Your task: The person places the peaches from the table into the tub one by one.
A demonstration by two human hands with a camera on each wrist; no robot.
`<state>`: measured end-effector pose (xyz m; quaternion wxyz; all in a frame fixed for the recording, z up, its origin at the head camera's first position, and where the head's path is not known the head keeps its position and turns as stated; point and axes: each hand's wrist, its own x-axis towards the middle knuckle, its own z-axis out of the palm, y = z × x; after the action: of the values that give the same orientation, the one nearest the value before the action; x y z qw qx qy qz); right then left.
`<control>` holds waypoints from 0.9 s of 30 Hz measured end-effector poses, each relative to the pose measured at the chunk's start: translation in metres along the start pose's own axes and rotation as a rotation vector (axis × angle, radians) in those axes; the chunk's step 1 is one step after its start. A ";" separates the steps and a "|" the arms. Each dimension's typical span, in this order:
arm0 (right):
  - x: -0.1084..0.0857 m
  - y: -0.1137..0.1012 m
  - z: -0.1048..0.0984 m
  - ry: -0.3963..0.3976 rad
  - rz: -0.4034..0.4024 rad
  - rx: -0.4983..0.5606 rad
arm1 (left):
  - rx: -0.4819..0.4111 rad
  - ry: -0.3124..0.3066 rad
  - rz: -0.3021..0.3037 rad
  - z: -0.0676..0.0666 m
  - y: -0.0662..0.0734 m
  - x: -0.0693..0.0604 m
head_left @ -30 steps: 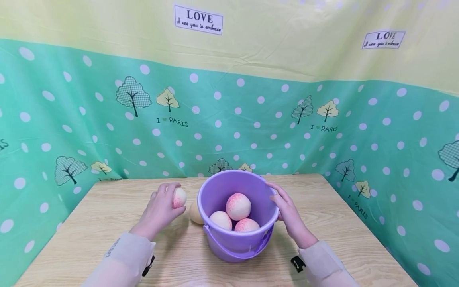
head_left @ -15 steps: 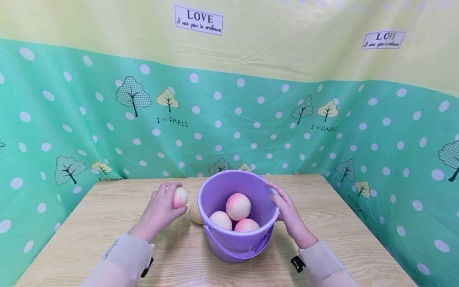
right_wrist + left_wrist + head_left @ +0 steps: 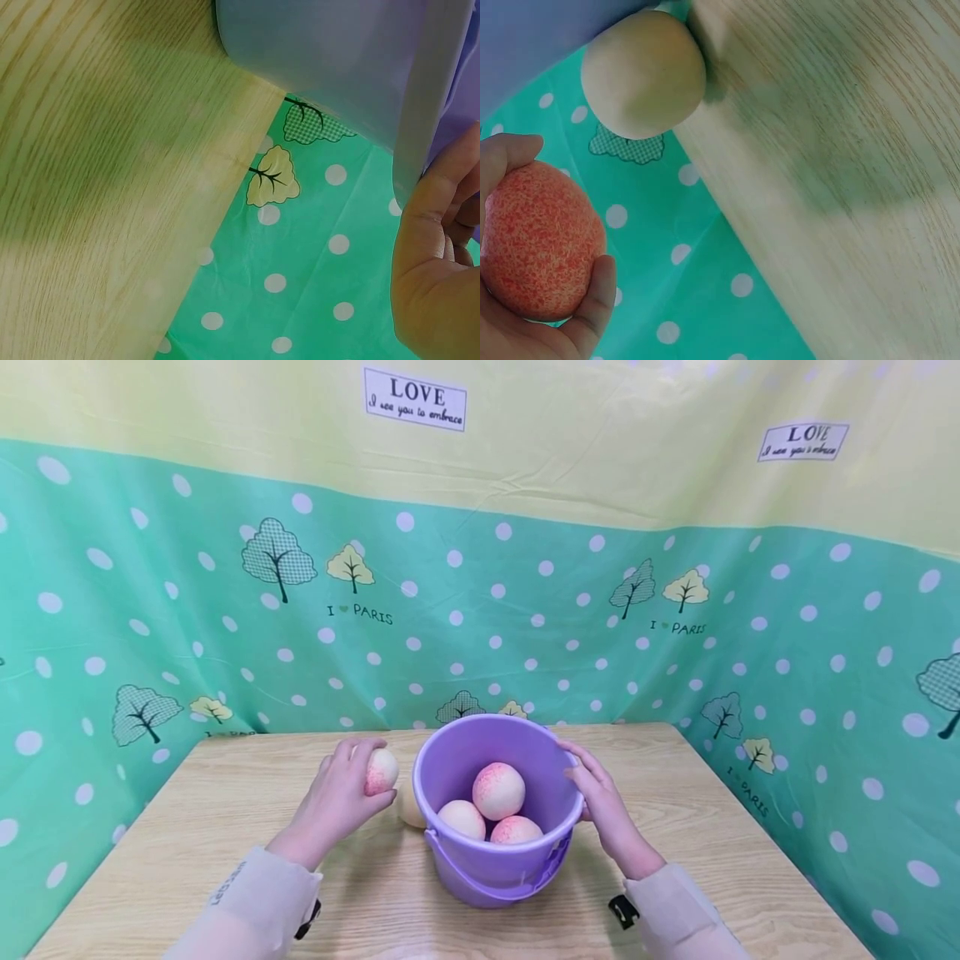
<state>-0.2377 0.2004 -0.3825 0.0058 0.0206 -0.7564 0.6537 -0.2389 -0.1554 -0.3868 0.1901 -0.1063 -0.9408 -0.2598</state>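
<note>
My left hand (image 3: 337, 793) grips a cream peach with pink speckles (image 3: 382, 772), held left of the purple bucket (image 3: 480, 877). In the left wrist view, thumb and fingers curl round this peach (image 3: 544, 240), whose reddish side shows. Another pale round fruit (image 3: 643, 75), likely a peach, sits on the table against the bucket's left side; the head view shows it partly hidden. Inside the bucket lie three peaches (image 3: 498, 792). At the bucket's right side, my right hand (image 3: 611, 810) holds the rim, also seen in the right wrist view, where the hand (image 3: 435, 247) is partly cut off.
Both hands work over a light wood table (image 3: 360, 910). Behind it and at both sides hangs a green and yellow dotted cloth (image 3: 480, 610) with printed trees. The bucket's handle (image 3: 487, 889) hangs down at its front.
My left hand has shifted slightly right with the peach, nearer the bucket, and covers a little more of the fruit behind. The right hand and bucket have stayed put.
</note>
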 end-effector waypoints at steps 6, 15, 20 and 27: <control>0.000 -0.001 0.000 0.002 -0.001 -0.004 | -0.012 0.007 0.023 0.000 0.003 0.000; -0.001 -0.002 0.001 -0.006 -0.007 0.000 | -0.007 0.025 0.057 -0.003 0.008 0.001; 0.000 -0.002 0.000 0.001 0.000 0.005 | 0.005 0.023 0.060 -0.005 0.013 0.003; 0.000 -0.002 0.000 -0.004 -0.003 0.001 | 0.019 0.035 0.073 -0.009 0.017 0.006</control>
<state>-0.2374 0.1996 -0.3806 0.0053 0.0231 -0.7561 0.6540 -0.2366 -0.1457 -0.3694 0.2168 -0.1342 -0.9353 -0.2455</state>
